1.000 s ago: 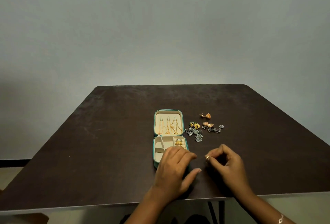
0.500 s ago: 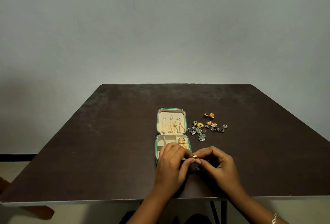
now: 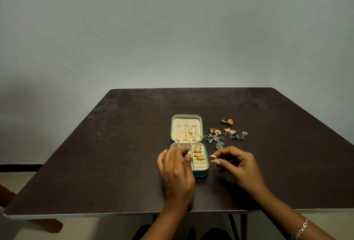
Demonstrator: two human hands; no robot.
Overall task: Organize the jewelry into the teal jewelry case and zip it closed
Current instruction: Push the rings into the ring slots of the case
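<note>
The teal jewelry case lies open on the dark table, its cream lid holding gold chains. Three rings sit in the ring rolls of the base's right side. My left hand rests over the base's left compartments, fingers loosely curled and touching the case. My right hand hovers just right of the case and pinches a gold ring between thumb and forefinger. Loose earrings lie right of the lid: a gold jhumka, a yellow flower pair, silver pieces.
The dark brown table stands against a plain grey wall. Its near edge runs just under my forearms. A silver bracelet is on my right wrist. Brown wooden furniture shows at lower left.
My hands met at the case's front corner, then parted. My right hand now holds the gold ring beside the case's right edge. My left hand has slid left, uncovering the ring rolls.
</note>
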